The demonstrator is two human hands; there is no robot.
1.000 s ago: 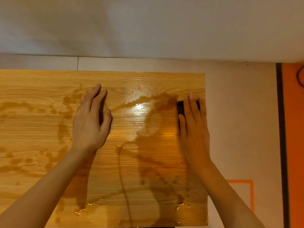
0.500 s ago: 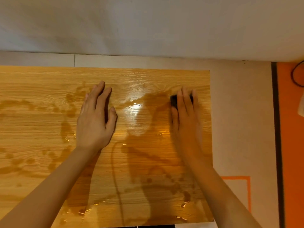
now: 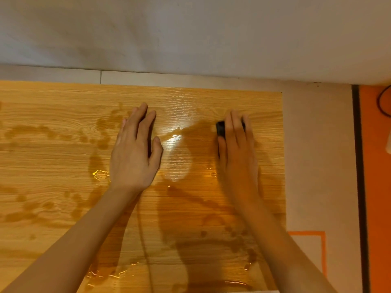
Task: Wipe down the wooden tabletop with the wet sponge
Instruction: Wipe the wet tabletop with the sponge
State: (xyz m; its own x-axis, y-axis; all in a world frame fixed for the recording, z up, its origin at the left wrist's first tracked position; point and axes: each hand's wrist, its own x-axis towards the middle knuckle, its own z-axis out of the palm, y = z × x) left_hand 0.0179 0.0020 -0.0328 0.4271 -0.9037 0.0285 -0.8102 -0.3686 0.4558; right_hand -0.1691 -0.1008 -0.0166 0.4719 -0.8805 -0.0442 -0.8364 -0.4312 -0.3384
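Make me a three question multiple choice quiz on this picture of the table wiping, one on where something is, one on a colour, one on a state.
1. Where is the sponge?
A. Under the right hand's fingers, near the tabletop's right edge
B. Under the left hand
C. On the floor

2. What colour is the sponge part that shows?
A. Yellow
B. Black
C. Pink

3. What state is the tabletop in?
A. Dry all over
B. Covered with a cloth
C. Wet in streaks and patches

Answers:
1. A: the right hand lies flat over it, with its dark corner showing left of the fingers.
2. B: the exposed corner is black.
3. C: dark damp trails and shiny puddles lie across the wood, some around the flat left hand.
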